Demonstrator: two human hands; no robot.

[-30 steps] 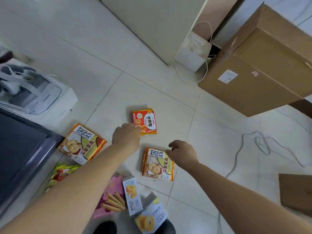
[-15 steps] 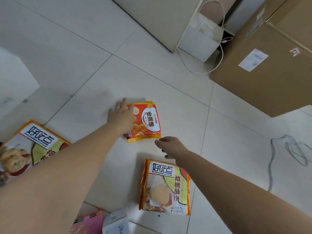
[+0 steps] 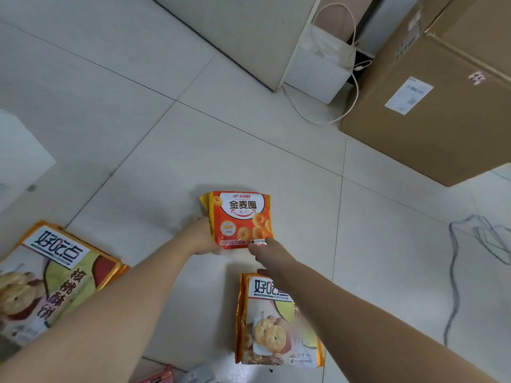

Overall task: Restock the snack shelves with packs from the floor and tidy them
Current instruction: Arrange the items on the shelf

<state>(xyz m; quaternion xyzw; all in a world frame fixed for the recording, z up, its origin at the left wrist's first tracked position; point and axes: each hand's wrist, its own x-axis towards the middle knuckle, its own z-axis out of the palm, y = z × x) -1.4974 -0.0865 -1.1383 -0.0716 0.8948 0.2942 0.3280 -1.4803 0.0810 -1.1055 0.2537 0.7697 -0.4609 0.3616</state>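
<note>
At frame centre, the red-orange plastic snack pack (image 3: 240, 217) is gripped by its left edge in the left hand (image 3: 203, 237); its lower right corner is touched by the right hand (image 3: 269, 252), grasp unclear. Pick-up seems under way; lifting to the shelves is needed next.

The left hand (image 3: 200, 236) grips the red snack pack (image 3: 240, 219) with its fingers hidden behind the pack's left edge. The right hand (image 3: 269, 251) blurs at the near-right corner, so a pinch or a mere touch cannot be told. Nearer than the grip, the right forearm (image 3: 359, 308) covers part of a biscuit pack (image 3: 265, 322), and left of it a second biscuit pack (image 3: 49, 272) is cut by the frame's edge.
</note>
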